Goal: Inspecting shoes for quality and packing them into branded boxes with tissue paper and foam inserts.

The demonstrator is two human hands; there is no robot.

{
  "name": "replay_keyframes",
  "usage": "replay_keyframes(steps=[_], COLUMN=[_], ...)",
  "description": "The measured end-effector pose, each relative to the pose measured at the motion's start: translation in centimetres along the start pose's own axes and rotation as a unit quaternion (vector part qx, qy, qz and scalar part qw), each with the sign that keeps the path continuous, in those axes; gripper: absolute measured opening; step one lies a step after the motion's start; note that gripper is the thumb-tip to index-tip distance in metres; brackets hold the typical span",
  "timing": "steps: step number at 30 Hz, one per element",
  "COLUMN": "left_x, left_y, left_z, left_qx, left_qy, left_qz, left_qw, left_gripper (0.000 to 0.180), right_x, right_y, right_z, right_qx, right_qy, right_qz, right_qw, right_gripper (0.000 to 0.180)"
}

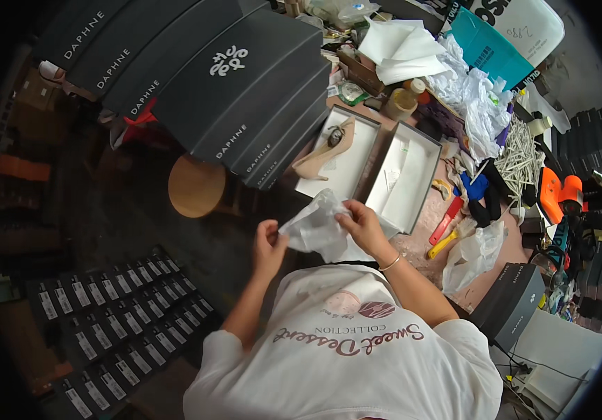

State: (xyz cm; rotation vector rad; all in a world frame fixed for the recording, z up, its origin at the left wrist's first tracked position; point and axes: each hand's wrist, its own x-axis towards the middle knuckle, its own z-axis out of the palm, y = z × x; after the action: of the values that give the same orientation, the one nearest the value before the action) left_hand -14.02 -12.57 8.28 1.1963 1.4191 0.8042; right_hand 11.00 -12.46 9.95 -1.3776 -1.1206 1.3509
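Note:
A thin, translucent white bag (316, 227) is stretched between my hands in front of my shirt; it looks like soft plastic. My left hand (268, 246) pinches its left edge. On the other side, my right hand (364, 227) grips the upper right edge with thumb and fingers. Just beyond the bag, a beige high-heeled shoe (325, 155) lies in a shallow white-lined box half (358, 133), with something dark inside its opening. To its right stands a second white-lined box half (416, 185) with small slips of paper in it.
Stacked dark shoe boxes (245, 77) rise at the far left, above a round wooden stool (196, 185). Right of the open boxes lie a red-handled tool (446, 219), a yellow-handled tool (443, 246), a crumpled clear bag (476, 255) and many white sticks (521, 157). More boxes (122, 318) fill the lower left.

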Motion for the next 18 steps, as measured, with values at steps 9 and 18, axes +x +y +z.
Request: replay_keyframes(steps=[9, 18], left_x=[2.9, 4.0], left_y=[4.4, 1.3], left_z=[-4.7, -7.3], left_qx=[0.159, -0.171], left_qy=[-0.142, -0.12], left_qz=[0.184, -0.059], left_qw=[0.96, 0.976], left_gripper=[0.029, 0.03], right_x=[4.6, 12.5], right_y=[-5.5, -0.7], right_z=[4.4, 7.4], right_qx=[-0.103, -0.514], right_qy=[-0.076, 0.043], right_qz=[0.031, 0.0], right_qw=[0.991, 0.857], right_gripper=[0.026, 0.075])
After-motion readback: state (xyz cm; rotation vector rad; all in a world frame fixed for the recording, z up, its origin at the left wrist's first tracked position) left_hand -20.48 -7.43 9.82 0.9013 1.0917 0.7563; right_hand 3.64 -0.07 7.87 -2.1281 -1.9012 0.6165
